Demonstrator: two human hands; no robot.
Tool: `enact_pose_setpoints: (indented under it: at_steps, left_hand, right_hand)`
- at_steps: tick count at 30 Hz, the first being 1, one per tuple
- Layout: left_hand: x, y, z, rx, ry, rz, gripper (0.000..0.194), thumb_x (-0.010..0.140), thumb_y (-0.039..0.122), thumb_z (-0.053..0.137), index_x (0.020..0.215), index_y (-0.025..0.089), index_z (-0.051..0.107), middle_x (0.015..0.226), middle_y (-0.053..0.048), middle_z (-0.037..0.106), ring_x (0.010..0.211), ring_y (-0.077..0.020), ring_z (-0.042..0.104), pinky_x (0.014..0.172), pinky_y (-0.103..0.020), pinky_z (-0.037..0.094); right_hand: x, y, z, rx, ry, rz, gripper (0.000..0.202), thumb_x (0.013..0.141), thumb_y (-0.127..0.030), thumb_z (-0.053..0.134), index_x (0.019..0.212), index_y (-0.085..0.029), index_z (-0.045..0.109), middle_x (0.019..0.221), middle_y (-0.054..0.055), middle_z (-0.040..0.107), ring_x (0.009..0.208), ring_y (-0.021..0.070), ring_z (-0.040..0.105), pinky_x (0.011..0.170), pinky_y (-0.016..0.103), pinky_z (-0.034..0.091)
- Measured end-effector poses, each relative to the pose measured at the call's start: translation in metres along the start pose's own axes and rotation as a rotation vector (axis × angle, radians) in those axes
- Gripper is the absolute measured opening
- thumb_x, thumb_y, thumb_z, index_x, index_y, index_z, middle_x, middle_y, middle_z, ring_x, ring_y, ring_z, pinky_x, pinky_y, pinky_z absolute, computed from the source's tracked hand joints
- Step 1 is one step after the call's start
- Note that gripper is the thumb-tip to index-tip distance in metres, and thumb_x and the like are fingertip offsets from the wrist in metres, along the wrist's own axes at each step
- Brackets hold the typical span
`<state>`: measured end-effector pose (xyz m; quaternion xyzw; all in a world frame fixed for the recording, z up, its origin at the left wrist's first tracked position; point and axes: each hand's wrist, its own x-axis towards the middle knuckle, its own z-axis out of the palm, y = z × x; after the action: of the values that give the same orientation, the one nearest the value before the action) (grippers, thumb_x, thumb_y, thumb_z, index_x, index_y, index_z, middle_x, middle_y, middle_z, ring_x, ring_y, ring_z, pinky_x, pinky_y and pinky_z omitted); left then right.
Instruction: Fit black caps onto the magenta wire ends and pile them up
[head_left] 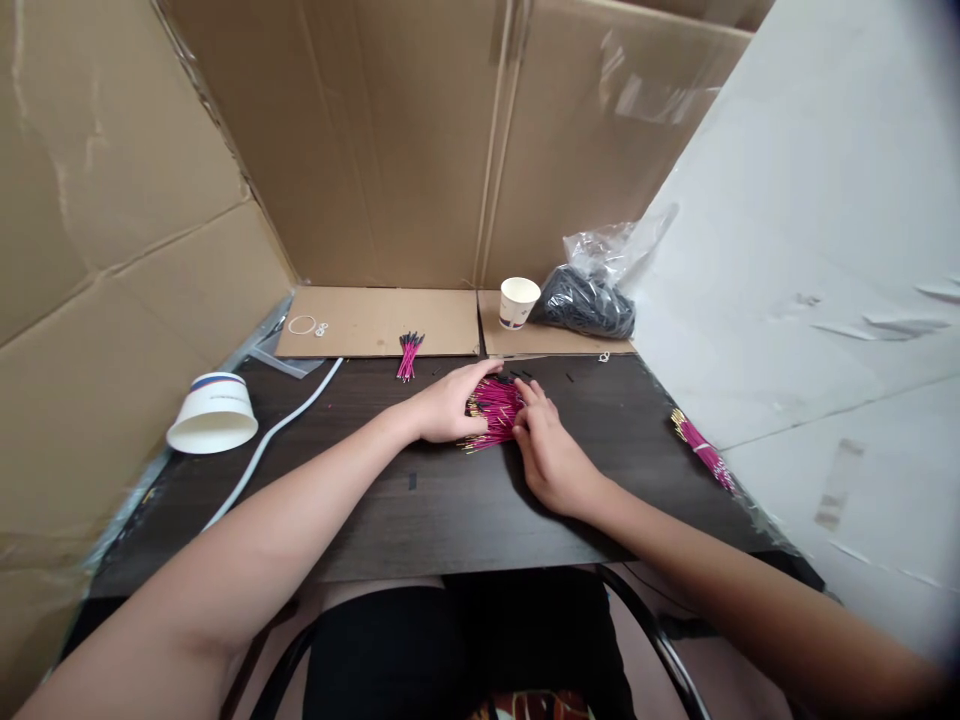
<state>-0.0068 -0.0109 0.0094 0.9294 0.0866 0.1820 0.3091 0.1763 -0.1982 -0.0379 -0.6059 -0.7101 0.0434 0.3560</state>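
In the head view, our left hand [451, 403] and right hand [553, 450] cup the magenta pins [495, 405] mid-bench [450, 515] from both sides, each grip loosely curved. A small bundle [409, 357] lies far left, a tied bundle [703, 450] right.

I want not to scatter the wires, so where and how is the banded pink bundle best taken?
The pink bundle is probably best pinched at its middle, over the white band, from above and the left: it is slim, lies flat with splayed ends, and the white wall stands close on its right.
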Motion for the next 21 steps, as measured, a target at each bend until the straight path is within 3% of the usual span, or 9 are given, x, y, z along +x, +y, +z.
enact_pose_setpoints:
  at_steps: [3,7,11,16,18,19,20,21]
  left_hand:
    - [-0.003,-0.006,-0.003,-0.237,0.032,0.018,0.099,0.071,0.024,0.062,0.168,0.019,0.042,0.169,-0.02,0.056,0.162,-0.0364,0.051,0.135,-0.063,0.04]
    - [-0.004,-0.011,-0.004,-0.409,0.132,-0.043,0.094,0.062,0.024,0.057,0.156,0.017,0.054,0.162,-0.018,0.063,0.156,-0.0352,0.057,0.134,-0.06,0.044]
    - [-0.008,-0.002,-0.005,-0.066,0.333,-0.144,0.048,0.092,0.034,0.059,0.135,0.017,0.07,0.142,-0.015,0.075,0.137,-0.0341,0.07,0.126,-0.057,0.052]
    - [-0.01,0.008,-0.001,0.319,0.374,-0.226,0.048,0.107,0.044,0.053,0.135,0.009,0.069,0.139,-0.021,0.074,0.137,-0.0375,0.067,0.123,-0.057,0.051]
    - [-0.01,0.01,0.002,0.354,0.346,-0.221,0.048,0.109,0.045,0.052,0.135,0.008,0.069,0.139,-0.022,0.073,0.137,-0.0379,0.066,0.123,-0.057,0.051]
    - [-0.01,0.011,0.003,0.359,0.336,-0.215,0.048,0.109,0.045,0.053,0.136,0.008,0.069,0.14,-0.022,0.073,0.137,-0.0376,0.066,0.123,-0.056,0.051]
    - [-0.01,0.012,0.004,0.362,0.33,-0.212,0.049,0.109,0.045,0.053,0.137,0.008,0.068,0.141,-0.022,0.072,0.137,-0.0374,0.065,0.123,-0.056,0.051]
    - [-0.01,0.013,0.005,0.365,0.325,-0.212,0.05,0.109,0.045,0.053,0.138,0.008,0.068,0.142,-0.022,0.072,0.138,-0.0375,0.065,0.123,-0.056,0.051]
  right_hand:
    - [0.007,-0.008,0.008,0.001,-0.02,-0.006,0.015,0.118,-0.028,0.036,0.122,-0.021,0.049,0.186,0.023,0.026,0.178,0.0404,0.009,0.135,0.082,0.023]
    - [0.012,-0.013,0.012,-0.032,-0.041,-0.002,0.017,0.119,-0.028,0.035,0.119,-0.02,0.051,0.187,0.022,0.025,0.177,0.0454,0.006,0.13,0.091,0.017]
    - [0.009,-0.018,0.005,-0.086,-0.009,-0.074,0.016,0.118,-0.028,0.041,0.117,-0.021,0.056,0.181,0.019,0.04,0.177,0.0464,0.01,0.129,0.092,0.011]
    - [0.011,-0.023,-0.014,-0.066,-0.074,-0.304,0.013,0.116,-0.029,0.054,0.118,-0.021,0.064,0.17,0.015,0.055,0.175,0.0416,0.023,0.138,0.079,0.01]
    - [0.022,-0.016,-0.024,-0.04,-0.076,-0.298,0.014,0.115,-0.031,0.056,0.12,-0.022,0.066,0.16,0.015,0.064,0.167,0.0394,0.04,0.139,0.072,0.02]
    - [0.03,-0.009,-0.03,-0.043,-0.037,-0.253,0.016,0.115,-0.031,0.055,0.121,-0.022,0.067,0.147,0.015,0.072,0.155,0.0374,0.056,0.134,0.066,0.035]
    - [0.039,-0.001,-0.035,-0.079,-0.015,-0.19,0.018,0.114,-0.03,0.055,0.121,-0.021,0.069,0.132,0.017,0.076,0.135,0.0355,0.068,0.121,0.058,0.051]
    - [0.049,0.009,-0.039,-0.153,-0.005,-0.117,0.021,0.114,-0.029,0.053,0.119,-0.019,0.071,0.122,0.017,0.077,0.12,0.035,0.071,0.109,0.054,0.057]
